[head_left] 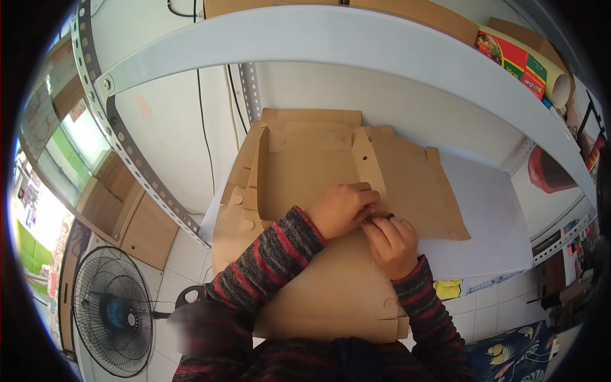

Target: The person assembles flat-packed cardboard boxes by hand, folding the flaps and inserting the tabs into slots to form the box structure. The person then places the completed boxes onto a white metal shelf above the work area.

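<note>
A brown cardboard box (305, 169), partly folded with its flaps spread, lies on the grey-white shelf surface before me. My left hand (344, 210) is closed, its fingertips pinched at the box's right side wall. Right up against them, my right hand (391, 245) is closed too, thumb and fingers pressed together. A small dark bit shows at the right hand's fingers; I cannot tell what it is. The fingers hide whatever lies between them. Above the hands, the narrow side wall (366, 159) has a small dark hole. A wide cardboard panel (414, 184) extends to the right.
A grey metal shelf beam (318, 38) arches above the work surface, with boxes and a paper roll (560, 89) on it. A black fan (114, 312) stands at lower left. Below the right shelf edge is a yellow cloth-like thing (448, 289).
</note>
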A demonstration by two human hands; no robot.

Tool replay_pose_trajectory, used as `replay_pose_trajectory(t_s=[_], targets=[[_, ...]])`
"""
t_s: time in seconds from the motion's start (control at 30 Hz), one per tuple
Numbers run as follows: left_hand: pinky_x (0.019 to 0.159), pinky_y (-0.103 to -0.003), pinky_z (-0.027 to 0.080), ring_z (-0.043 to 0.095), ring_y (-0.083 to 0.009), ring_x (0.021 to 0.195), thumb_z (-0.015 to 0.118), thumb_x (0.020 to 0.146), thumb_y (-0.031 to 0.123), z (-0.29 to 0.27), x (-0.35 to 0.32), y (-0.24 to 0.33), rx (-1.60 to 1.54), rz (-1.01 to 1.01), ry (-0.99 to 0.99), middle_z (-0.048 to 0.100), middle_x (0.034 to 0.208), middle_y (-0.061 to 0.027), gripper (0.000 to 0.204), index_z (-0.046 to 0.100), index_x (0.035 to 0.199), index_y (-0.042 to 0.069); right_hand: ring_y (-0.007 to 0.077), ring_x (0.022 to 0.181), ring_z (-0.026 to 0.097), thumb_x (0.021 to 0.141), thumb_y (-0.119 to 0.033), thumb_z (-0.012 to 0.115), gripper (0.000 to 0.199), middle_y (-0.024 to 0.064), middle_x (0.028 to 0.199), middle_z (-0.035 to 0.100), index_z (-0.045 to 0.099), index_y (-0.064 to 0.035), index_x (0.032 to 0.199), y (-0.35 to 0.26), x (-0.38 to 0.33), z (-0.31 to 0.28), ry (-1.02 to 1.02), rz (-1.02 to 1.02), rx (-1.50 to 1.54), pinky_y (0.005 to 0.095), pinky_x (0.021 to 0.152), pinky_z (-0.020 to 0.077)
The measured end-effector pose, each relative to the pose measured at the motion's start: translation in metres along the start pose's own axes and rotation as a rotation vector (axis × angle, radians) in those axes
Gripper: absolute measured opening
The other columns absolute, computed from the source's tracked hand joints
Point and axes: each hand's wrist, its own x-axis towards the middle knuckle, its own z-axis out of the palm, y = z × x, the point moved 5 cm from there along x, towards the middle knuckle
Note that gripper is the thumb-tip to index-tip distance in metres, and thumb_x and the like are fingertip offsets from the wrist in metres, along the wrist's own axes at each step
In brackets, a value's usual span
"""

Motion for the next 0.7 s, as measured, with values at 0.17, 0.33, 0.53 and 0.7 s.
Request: replay_pose_trajectory(t_s=[0.17,0.33,0.53,0.7], targets=[[0.069,-0.039,0.052,0.065,-0.0319,0.075,0.068,0.077,0.003,-0.009,-0.004,0.002,0.086,-0.039,-0.04,0.067,0.082,-0.012,0.008,0.066,0.085,0.004,0.0173,0.083,0.059,0.078,-0.009,0.064,0.016,0.0035,0.092,0.063,0.069,-0.0061,0.093,-0.008,0.002,-0.003,-0.093,-0.045,-0.099,0.0341,0.075,0.046],[0.063,-0.036,0.053,0.066,-0.0285,0.067,0.069,0.076,0.001,-0.011,-0.013,-0.003,0.014,-0.132,-0.118,0.068,0.073,-0.0105,0.008,0.066,0.082,0.004,0.0148,0.085,0.059,0.078,-0.012,0.065,0.012,-0.0027,0.091,0.064,0.07,-0.0133,0.089,-0.015,-0.002,-0.005,0.026,-0.075,-0.273,0.0421,0.094,0.0366],[0.061,-0.034,0.053,0.067,-0.0258,0.063,0.07,0.076,0.001,-0.016,-0.015,-0.001,-0.083,-0.089,-0.143,0.068,0.072,-0.0095,0.009,0.066,0.084,0.004,0.0099,0.089,0.06,0.08,-0.014,0.065,0.006,-0.0057,0.087,0.064,0.066,-0.0176,0.085,-0.019,-0.005,-0.008,0.052,-0.128,-0.35,0.0389,0.096,0.0336],[0.063,-0.034,0.054,0.069,-0.0249,0.066,0.071,0.076,0.002,-0.02,-0.016,0.005,-0.015,-0.06,-0.126,0.069,0.074,-0.0096,0.012,0.065,0.086,0.005,0.0086,0.084,0.062,0.082,-0.014,0.064,0.005,-0.005,0.089,0.066,0.066,-0.0177,0.083,-0.019,-0.005,-0.007,0.083,-0.109,-0.377,0.0371,0.093,0.0342]])
